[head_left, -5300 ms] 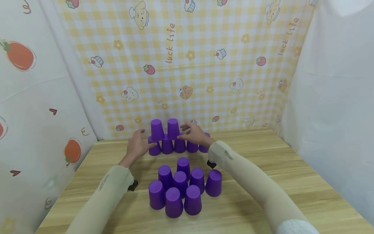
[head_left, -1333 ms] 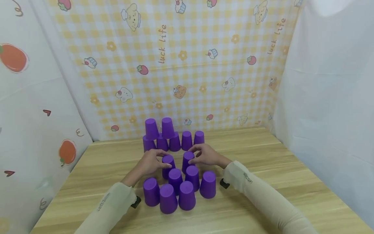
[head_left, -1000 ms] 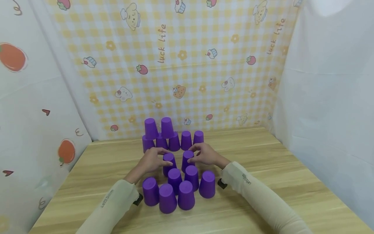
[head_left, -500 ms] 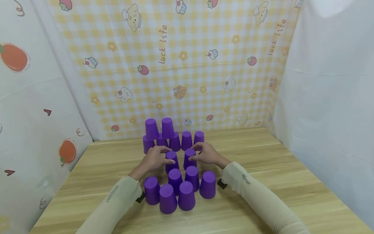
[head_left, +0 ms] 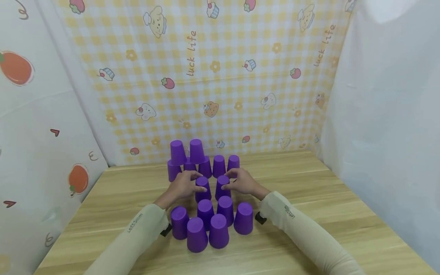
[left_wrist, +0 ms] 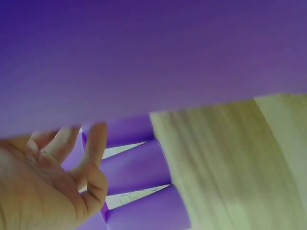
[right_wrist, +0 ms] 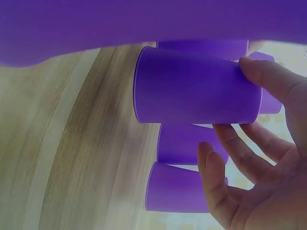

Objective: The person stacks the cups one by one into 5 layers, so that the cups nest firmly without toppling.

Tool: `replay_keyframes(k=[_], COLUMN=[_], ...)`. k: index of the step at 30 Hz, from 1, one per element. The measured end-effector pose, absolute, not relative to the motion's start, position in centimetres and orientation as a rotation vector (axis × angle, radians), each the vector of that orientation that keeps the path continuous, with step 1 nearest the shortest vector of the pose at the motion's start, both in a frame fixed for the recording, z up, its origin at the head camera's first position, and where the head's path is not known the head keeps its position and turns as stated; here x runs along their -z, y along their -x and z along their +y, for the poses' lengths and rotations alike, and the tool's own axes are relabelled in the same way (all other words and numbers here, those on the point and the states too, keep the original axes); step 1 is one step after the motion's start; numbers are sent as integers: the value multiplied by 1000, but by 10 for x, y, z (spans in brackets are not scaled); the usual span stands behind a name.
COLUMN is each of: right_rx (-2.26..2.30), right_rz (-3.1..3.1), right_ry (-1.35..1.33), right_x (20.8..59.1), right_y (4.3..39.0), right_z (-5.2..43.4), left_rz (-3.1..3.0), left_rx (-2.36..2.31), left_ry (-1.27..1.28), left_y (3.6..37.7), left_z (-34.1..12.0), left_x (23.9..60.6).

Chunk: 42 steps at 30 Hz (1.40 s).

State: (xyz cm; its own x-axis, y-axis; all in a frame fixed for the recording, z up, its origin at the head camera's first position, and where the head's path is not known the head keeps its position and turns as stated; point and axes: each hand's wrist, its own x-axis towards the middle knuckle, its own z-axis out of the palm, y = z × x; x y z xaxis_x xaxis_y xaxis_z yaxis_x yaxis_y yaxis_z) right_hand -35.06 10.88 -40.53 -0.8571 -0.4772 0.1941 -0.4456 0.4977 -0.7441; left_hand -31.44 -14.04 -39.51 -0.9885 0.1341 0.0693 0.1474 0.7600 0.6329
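Both hands' grip on cups, between purple clusters.

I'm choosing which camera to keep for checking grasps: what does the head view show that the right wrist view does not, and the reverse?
Only the head view shows both hands at once, the left hand gripping an upside-down purple plastic cup, the far stack of purple cups with two on a second tier, and the yellow checked backdrop. Only the right wrist view shows the fingertips on the cup wall up close and the cup's open rim off the wood. Both show the right hand holding a second purple cup above the pale wooden table.
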Motion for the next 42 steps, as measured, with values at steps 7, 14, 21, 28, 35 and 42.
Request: replay_keyframes(k=[7,14,21,28,35,42], right_rx=[1334,1330,1332,1443,1540,1594], right_rz=[2691,2702,2761,2718,2622,2592], right_ry=[855,846,817,804,759,707], right_x=[408,408,400,390,376,364], right_y=[349,349,353,356,356,357], right_z=[106,107,111,115,117,118], left_rz=[-2968,-2976,-2927,-2901,-2837,-2799], left_rx=[883,832,874,943,1005,985], left_ry=[244,284,280,275,309,292], left_y=[312,312,314,318,319,323], left_z=[-139,-137,-132,-126,-124,-121], left_x=[391,388,370,354,340,323])
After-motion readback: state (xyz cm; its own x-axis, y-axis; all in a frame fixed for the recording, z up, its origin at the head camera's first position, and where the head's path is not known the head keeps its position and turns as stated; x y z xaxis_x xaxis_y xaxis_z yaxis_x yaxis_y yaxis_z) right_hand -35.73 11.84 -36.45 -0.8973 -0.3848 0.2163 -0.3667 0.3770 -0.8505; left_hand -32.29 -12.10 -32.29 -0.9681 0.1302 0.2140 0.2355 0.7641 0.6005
